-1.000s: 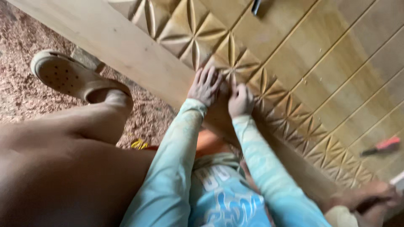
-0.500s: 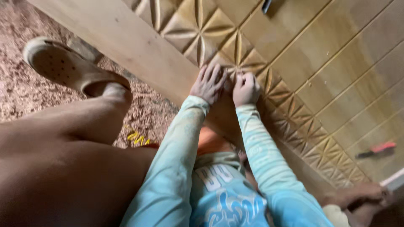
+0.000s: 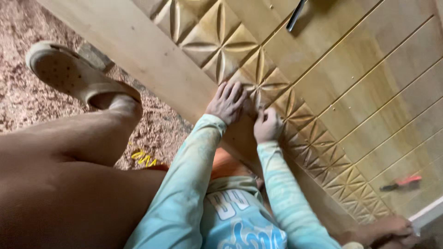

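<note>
A: Hands? Both on the carved wooden panel (image 3: 323,92), left hand (image 3: 227,102) just left of right hand (image 3: 267,125), side by side on the star-carved band.

B: Around them?

A: Clog (image 3: 69,74) on the raised foot, far left over the sawdust floor (image 3: 23,97). Chisel (image 3: 400,183) lies on the panel, well right (lower edge). Another tool (image 3: 295,14) at top.
</note>
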